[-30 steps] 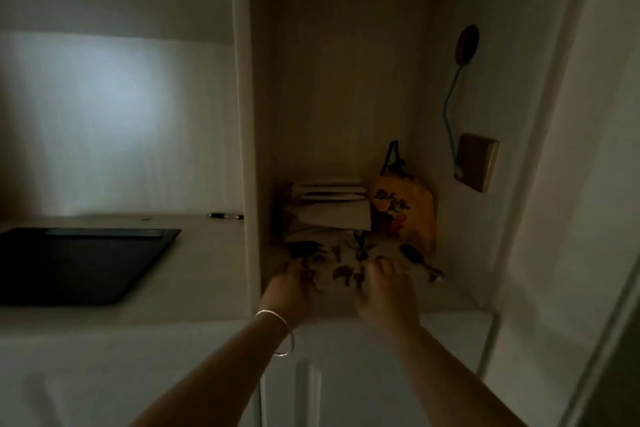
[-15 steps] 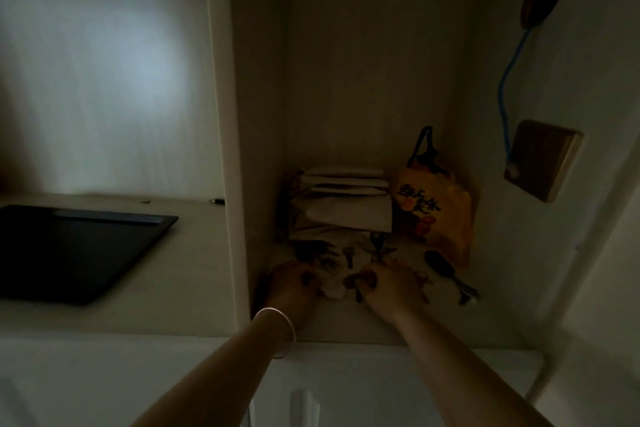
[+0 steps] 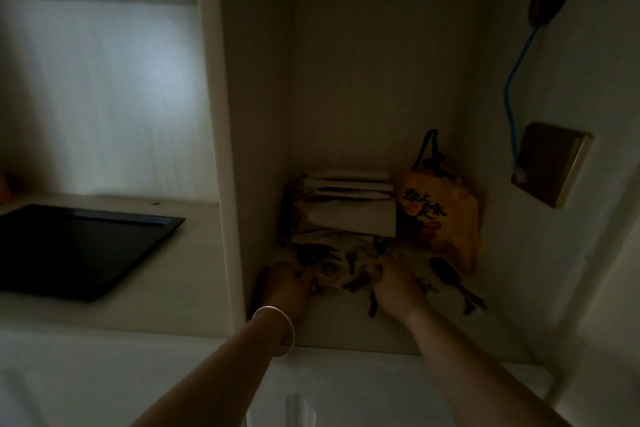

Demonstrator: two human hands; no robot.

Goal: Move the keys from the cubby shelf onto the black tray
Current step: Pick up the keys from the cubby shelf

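In dim light, both hands reach into the cubby shelf [image 3: 346,329] at about five o'clock. The left hand [image 3: 289,284], a bangle [image 3: 277,326] on its wrist, and the right hand [image 3: 396,284] rest among scattered keys [image 3: 318,253]; whether either grips any is unclear. Behind them, at twelve o'clock, stand folded paper bags [image 3: 349,208] and a yellow bag [image 3: 441,218]. The black tray [image 3: 79,246] lies at nine o'clock.
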